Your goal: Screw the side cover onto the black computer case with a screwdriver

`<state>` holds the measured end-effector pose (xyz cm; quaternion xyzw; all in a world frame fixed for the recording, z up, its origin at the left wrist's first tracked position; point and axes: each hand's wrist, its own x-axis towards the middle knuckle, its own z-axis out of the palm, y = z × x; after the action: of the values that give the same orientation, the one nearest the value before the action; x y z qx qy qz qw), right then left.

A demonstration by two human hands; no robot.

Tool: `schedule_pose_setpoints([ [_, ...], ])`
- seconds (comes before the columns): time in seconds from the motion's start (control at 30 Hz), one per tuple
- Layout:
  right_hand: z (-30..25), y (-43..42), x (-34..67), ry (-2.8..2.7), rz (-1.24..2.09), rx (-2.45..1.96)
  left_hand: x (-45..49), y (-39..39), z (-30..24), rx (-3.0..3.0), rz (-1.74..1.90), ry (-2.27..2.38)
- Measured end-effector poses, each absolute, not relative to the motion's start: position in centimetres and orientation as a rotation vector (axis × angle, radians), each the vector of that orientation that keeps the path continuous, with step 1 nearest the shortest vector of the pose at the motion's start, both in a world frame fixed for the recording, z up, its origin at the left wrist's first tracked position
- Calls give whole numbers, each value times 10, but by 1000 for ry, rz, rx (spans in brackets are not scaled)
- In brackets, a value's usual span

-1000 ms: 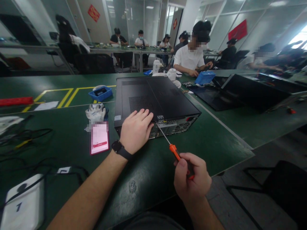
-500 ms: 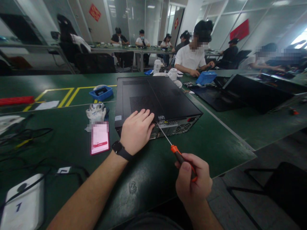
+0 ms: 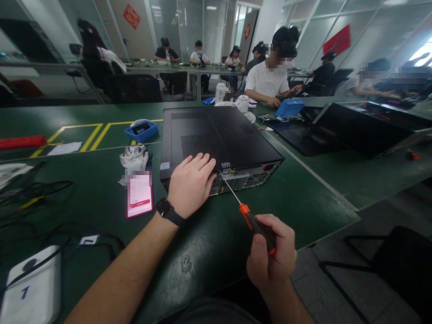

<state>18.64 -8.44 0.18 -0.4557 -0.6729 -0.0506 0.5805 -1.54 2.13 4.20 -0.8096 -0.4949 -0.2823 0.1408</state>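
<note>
A black computer case (image 3: pixel 222 135) lies on its side on the green table (image 3: pixel 84 198), its rear panel facing me. My left hand (image 3: pixel 191 184), with a dark watch on the wrist, rests flat on the case's near top edge, fingers stretched out. My right hand (image 3: pixel 272 256) is wrapped round the orange-and-black handle of a screwdriver (image 3: pixel 241 204). The thin metal shaft runs up and left, and its tip meets the case's rear edge just beside my left fingertips.
A pink phone (image 3: pixel 139 194) and a crumpled glove (image 3: pixel 135 157) lie left of the case, with a blue tray (image 3: pixel 141 130) behind them. Black cables (image 3: pixel 37 189) and a white device (image 3: pixel 32 288) fill the near left. Open laptops (image 3: pixel 351 130) and seated people are on the right and beyond.
My right hand has shifted its grip round the screwdriver handle, turning slightly. The tip stays at the case's rear edge and my left hand has not moved.
</note>
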Motion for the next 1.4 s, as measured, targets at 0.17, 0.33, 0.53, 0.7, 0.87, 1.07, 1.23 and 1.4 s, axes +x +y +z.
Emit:
schedule_pose_setpoints([
  [0.17, 0, -82, 187, -1592, -155, -1000, -15, 21, 41, -2328, -808, -1430],
  [0.33, -7, -87, 191, -1541, -136, -1156, -15, 20, 43, -2318, -803, -1424],
  [0.53, -1, -84, 188, -1591, -177, -1085, -15, 21, 42, -2319, -812, -1421],
  [0.7, 6, -84, 183, -1570, -184, -1093, -15, 21, 40, -2313, -819, -1421],
  [0.87, 5, -83, 186, -1598, -100, -1038, -15, 21, 41, -2312, -821, -1419],
  [1.07, 1, -82, 188, -1625, -130, -1014, -14, 20, 42, -2312, -816, -1420],
  [1.23, -1, -84, 190, -1592, -99, -1083, -14, 21, 42, -2313, -814, -1414],
  [1.4, 4, -82, 187, -1624, -165, -1000, -14, 21, 41, -2311, -818, -1408],
])
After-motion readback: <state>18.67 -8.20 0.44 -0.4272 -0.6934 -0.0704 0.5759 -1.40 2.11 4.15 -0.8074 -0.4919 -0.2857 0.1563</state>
